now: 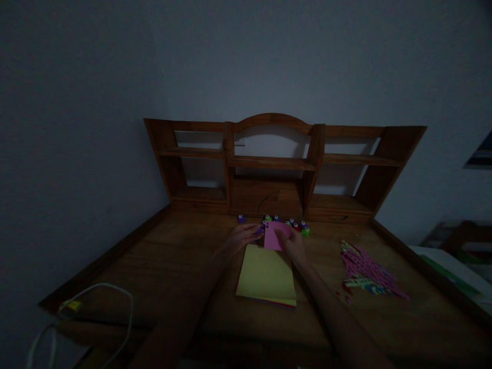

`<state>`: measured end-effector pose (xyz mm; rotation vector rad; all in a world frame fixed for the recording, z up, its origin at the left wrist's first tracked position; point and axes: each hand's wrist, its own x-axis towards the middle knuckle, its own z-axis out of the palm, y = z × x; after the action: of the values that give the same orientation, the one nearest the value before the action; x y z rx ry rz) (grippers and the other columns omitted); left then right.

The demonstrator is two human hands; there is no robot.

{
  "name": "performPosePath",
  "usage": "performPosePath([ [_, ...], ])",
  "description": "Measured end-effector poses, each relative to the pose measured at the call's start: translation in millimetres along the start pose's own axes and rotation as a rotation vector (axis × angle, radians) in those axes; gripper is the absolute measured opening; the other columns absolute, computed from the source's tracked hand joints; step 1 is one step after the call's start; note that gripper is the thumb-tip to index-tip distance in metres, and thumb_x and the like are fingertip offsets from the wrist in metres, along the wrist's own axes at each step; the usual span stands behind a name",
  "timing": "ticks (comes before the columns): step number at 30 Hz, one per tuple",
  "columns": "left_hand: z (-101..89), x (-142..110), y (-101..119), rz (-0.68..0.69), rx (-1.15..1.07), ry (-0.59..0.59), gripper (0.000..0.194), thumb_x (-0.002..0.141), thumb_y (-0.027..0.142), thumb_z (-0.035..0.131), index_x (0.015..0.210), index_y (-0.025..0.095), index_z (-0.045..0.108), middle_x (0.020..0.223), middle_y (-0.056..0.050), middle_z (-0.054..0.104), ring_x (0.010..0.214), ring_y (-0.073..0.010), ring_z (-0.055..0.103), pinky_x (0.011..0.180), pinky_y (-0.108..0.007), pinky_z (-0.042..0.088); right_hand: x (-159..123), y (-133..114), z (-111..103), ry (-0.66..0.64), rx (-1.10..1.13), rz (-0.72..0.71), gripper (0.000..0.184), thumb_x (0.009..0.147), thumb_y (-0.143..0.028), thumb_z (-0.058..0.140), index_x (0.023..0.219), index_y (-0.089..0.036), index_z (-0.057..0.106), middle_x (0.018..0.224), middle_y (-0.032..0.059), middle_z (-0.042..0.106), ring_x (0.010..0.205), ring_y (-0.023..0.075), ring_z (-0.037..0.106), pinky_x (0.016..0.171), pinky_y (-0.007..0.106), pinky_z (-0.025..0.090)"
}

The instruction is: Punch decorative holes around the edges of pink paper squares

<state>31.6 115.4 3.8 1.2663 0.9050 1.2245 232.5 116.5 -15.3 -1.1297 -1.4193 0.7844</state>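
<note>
My right hand (295,246) is closed on a small sheet of pink paper (272,238), with the thumb lying over its front. Small dark marks, perhaps cut-outs, show at the sheet's upper left corner. Just left of the sheet, my left hand (243,236) has its fingers closed round a small purple craft punch (259,229). Below both hands lies a stack of coloured paper (266,274), yellow on top. Behind the pink sheet stand several more small punches in purple, green and red, among them a green punch (305,232) and a purple punch (241,219).
A wooden shelf unit (271,163) stands along the back of the wooden desk (172,256). On the right lies a pile of pink, yellow and blue strips (365,269), with small red bits beside it. A white cable (130,307) loops over the front left edge.
</note>
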Motion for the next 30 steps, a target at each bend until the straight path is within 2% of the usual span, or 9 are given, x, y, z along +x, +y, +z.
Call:
performPosePath([
  [3,-2.0,3.4,-6.4,-0.053,-0.119,-0.134,0.022,0.078,0.033,0.068,0.094,0.018,0.071,0.105,-0.011,0.069,0.098,-0.0262,0.064,0.089,-0.040,0.049,-1.9,-2.0,1.0,-0.037,-0.050,-0.019,0.053,0.079,-0.055,0.055,0.101,-0.009,0.068,0.089,0.0128,0.072,0.076,0.0244,0.066,0.063,0.032,0.053],
  [5,-3.1,4.7,-9.5,-0.079,-0.169,-0.176,0.025,0.076,0.033,0.070,0.096,0.017,0.070,0.106,-0.011,0.069,0.099,-0.0264,0.064,0.091,-0.039,0.048,-3.2,-3.9,1.7,-0.068,-0.064,-0.056,0.052,0.081,-0.054,0.054,0.102,-0.009,0.068,0.090,0.0119,0.072,0.078,0.0242,0.066,0.064,0.031,0.053],
  [12,-4.8,7.3,-13.2,-0.087,-0.198,-0.163,0.024,0.074,0.030,0.072,0.094,0.017,0.070,0.105,-0.011,0.069,0.096,-0.0247,0.065,0.092,-0.038,0.047,-2.6,-0.1,4.4,-0.080,-0.047,-0.072,0.049,0.083,-0.052,0.053,0.102,-0.010,0.067,0.088,0.0102,0.072,0.074,0.0223,0.065,0.061,0.029,0.051],
  [15,-5.2,7.6,-12.5,-0.087,-0.190,-0.194,0.029,0.074,0.031,0.073,0.098,0.015,0.069,0.104,-0.013,0.069,0.095,-0.0255,0.065,0.091,-0.040,0.047,-3.5,1.2,5.7,-0.076,-0.055,-0.087,0.049,0.082,-0.053,0.053,0.101,-0.010,0.068,0.087,0.0096,0.072,0.074,0.0219,0.064,0.062,0.029,0.051],
  [19,-3.7,5.5,-9.5,-0.084,-0.145,-0.227,0.028,0.071,0.030,0.075,0.093,0.015,0.070,0.100,-0.013,0.070,0.091,-0.0256,0.066,0.088,-0.039,0.049,-6.8,-3.4,5.2,-0.093,-0.080,-0.096,0.049,0.083,-0.053,0.052,0.103,-0.011,0.067,0.088,0.0086,0.072,0.075,0.0219,0.064,0.062,0.028,0.050],
  [24,-1.1,4.0,-11.1,-0.052,-0.084,-0.280,0.037,0.069,0.027,0.077,0.102,0.014,0.068,0.101,-0.013,0.069,0.091,-0.0251,0.066,0.082,-0.035,0.050,-7.7,-7.2,4.2,-0.134,-0.072,-0.155,0.045,0.085,-0.048,0.051,0.111,-0.013,0.064,0.098,0.0086,0.070,0.084,0.0214,0.064,0.071,0.029,0.051],
  [30,-2.1,6.6,-17.4,-0.030,-0.053,-0.250,0.041,0.068,0.027,0.078,0.105,0.014,0.067,0.104,-0.011,0.068,0.090,-0.0218,0.065,0.083,-0.033,0.049,-4.9,-1.6,6.0,-0.138,-0.090,-0.192,0.042,0.086,-0.046,0.049,0.111,-0.015,0.063,0.100,0.0079,0.070,0.088,0.0222,0.064,0.076,0.032,0.051],
])
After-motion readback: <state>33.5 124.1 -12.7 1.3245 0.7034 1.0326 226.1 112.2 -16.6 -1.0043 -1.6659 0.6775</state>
